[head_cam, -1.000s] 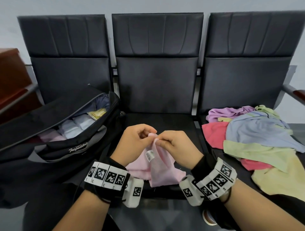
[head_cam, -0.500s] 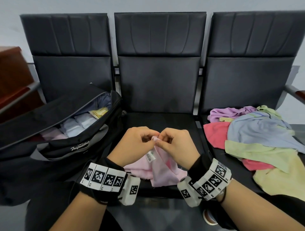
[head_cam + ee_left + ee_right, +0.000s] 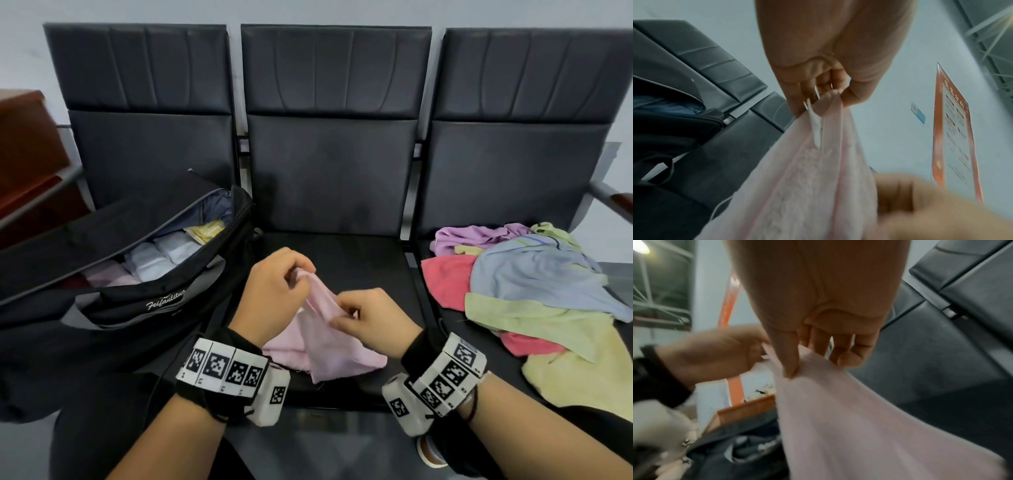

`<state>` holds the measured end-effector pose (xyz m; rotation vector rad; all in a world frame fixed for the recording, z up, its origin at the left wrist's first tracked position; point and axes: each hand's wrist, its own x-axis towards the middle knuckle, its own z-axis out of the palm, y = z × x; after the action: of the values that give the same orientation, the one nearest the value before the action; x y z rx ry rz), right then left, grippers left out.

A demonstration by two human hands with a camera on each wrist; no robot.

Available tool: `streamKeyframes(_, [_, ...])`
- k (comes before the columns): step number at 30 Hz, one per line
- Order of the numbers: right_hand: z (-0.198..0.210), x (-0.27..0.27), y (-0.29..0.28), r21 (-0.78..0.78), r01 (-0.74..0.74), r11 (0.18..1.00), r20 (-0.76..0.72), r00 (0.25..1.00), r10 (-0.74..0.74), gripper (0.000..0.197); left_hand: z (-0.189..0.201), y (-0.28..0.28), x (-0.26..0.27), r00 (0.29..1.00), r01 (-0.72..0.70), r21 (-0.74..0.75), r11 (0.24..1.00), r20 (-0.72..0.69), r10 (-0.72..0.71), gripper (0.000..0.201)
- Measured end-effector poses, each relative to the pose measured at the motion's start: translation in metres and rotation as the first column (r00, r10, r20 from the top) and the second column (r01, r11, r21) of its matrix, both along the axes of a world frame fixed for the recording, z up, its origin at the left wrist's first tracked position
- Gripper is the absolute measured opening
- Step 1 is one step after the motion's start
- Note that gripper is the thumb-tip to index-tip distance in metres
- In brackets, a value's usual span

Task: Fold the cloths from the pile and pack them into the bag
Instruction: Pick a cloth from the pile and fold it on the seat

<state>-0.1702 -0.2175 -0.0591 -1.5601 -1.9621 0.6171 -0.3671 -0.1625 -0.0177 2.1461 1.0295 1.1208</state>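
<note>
A pale pink cloth (image 3: 329, 346) hangs over the middle seat, its lower part resting on the cushion. My left hand (image 3: 277, 291) pinches its top corner, where a white label (image 3: 815, 128) shows on the pink cloth (image 3: 807, 186). My right hand (image 3: 370, 318) pinches the upper edge a little lower and to the right; in the right wrist view thumb and forefinger grip the pink cloth (image 3: 859, 418). The black bag (image 3: 144, 294) lies open on the left seat with folded white and pink cloths inside. The pile of cloths (image 3: 534, 294) sits on the right seat.
Three black padded seats form a row with backrests (image 3: 332, 137) behind. A brown wooden cabinet (image 3: 24, 154) stands at far left. A metal armrest (image 3: 613, 197) sticks out at the right. A roll of tape (image 3: 431, 452) lies below my right wrist.
My hands, close together at the cloth's top corner before, have drawn apart. The right hand slid right and down along the edge while the left keeps the corner.
</note>
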Motion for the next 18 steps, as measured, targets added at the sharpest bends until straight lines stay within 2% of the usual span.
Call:
streamKeyframes(2, [-0.021, 0.015, -0.001, -0.12, -0.001, 0.993, 0.056, 0.998, 0.008, 0.044, 0.004, 0.004, -0.004, 0.994, -0.053, 0.019, 0.998, 0.098, 0.051, 0.022])
streamKeyframes(4, [-0.041, 0.029, -0.004, -0.226, 0.015, 0.974, 0.111, 0.994, 0.01, 0.047, 0.009, 0.008, -0.01, 0.98, -0.103, 0.035, 0.994, 0.173, 0.095, 0.021])
streamKeyframes(8, [-0.062, 0.047, -0.013, -0.32, 0.05, 0.946, 0.202, 0.979, 0.017, 0.025, 0.014, 0.017, -0.025, 0.953, -0.187, 0.033, 0.982, 0.248, 0.173, 0.026])
streamKeyframes(12, [-0.057, 0.055, -0.016, -0.199, 0.023, 0.98, 0.314, 0.949, 0.041, 0.012, 0.015, 0.021, -0.036, 0.952, -0.226, 0.054, 0.973, 0.225, 0.208, 0.021])
streamKeyframes(18, [-0.032, 0.063, -0.013, 0.118, 0.144, 0.983, 0.422, 0.888, -0.181, 0.016, 0.021, 0.027, -0.051, 0.908, -0.329, 0.039, 0.944, 0.288, 0.305, 0.017])
